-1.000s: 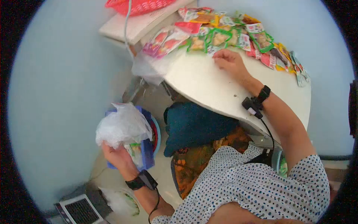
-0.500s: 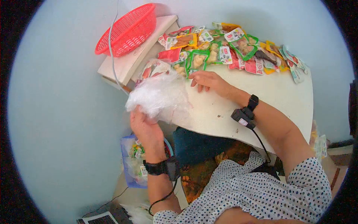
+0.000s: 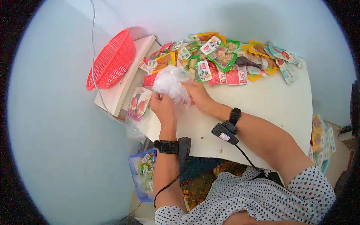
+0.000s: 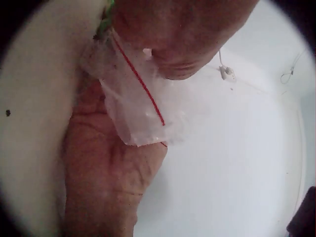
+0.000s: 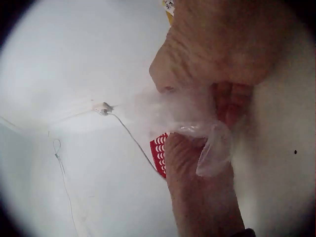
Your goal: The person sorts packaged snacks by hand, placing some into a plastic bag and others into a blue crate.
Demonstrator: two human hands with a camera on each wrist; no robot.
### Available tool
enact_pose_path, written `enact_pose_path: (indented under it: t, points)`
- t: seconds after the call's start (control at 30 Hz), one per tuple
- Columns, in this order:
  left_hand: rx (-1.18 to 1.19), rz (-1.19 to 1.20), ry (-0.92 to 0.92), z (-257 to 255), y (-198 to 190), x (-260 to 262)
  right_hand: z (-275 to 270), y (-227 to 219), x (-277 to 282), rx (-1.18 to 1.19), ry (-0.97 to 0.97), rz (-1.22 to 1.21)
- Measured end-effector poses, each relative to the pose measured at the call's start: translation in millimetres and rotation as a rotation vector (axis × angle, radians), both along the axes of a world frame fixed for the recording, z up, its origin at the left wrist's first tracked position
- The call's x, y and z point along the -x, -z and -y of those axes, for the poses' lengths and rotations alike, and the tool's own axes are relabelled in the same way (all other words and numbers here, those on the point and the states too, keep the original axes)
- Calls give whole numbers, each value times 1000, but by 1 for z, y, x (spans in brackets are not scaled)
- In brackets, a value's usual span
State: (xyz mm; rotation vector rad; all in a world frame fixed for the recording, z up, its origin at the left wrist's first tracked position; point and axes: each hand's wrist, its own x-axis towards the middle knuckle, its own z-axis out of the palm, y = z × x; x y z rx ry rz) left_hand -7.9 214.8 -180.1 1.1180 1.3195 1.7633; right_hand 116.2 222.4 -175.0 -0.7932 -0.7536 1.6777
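Note:
Over the white table (image 3: 262, 101), both hands hold a crumpled bundle of clear plastic bags (image 3: 168, 83) between them. My left hand (image 3: 164, 110) grips its lower left side with curled fingers. On the other side my right hand (image 3: 201, 98) pinches the plastic between thumb and fingers. In the left wrist view, a thin red line runs along the clear plastic (image 4: 131, 108) between the hands. The right wrist view shows a loose fold of film (image 5: 216, 150) hanging over the left hand. Just beyond the bundle lie several sealed snack packets (image 3: 204, 71).
Against the wall stands a red plastic basket (image 3: 114, 60) on a white box (image 3: 125, 90). A pink-and-white packet (image 3: 138, 103) lies at the table's left edge. Below is a blue bin (image 3: 137, 172) with packets inside. More packets (image 3: 322, 138) are at the lower right, beyond the table.
My left hand has lifted the plastic bundle from beside the blue bin up over the table. The right hand has moved left from the packets and taken hold of the plastic.

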Motion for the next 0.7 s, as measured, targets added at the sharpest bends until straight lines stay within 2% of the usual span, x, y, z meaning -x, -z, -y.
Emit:
enact_pose_path:
  t: [0.03,0.13,0.23,0.27,0.3,0.37,0.43,0.47,0.53,0.57,0.63,0.7]
  points:
    - [-45,-37,-5,-7,-3,-2,-11,15,3,-26,3,-17]
    - [-149,-119,40,-21,-14,-12,-17,17,0,-14,-5,-151]
    - [110,-412,188,-31,-13,-8,-11,1,-7,-36,-59,-283]
    - [86,-514,155,-32,-5,-10,-10,-2,-9,-53,-87,-322]
    - [61,-614,120,-32,4,-13,-12,0,-9,-35,-79,-275]
    - [90,-752,158,-29,-3,-12,-16,3,-7,1,-69,-183]
    - [196,-820,302,-28,-22,4,-11,-1,-7,24,-34,-161]
    - [177,-788,409,-29,-32,13,-8,-3,-7,36,-14,-151]
    - [140,-721,624,-35,-49,36,-14,16,5,-2,59,24]
    - [189,-660,553,-43,-52,51,-15,19,8,-22,98,112]
    - [288,-541,409,-59,-56,70,-10,21,8,-227,62,431]
    - [213,-535,278,-77,-63,70,-3,17,10,-450,21,676]
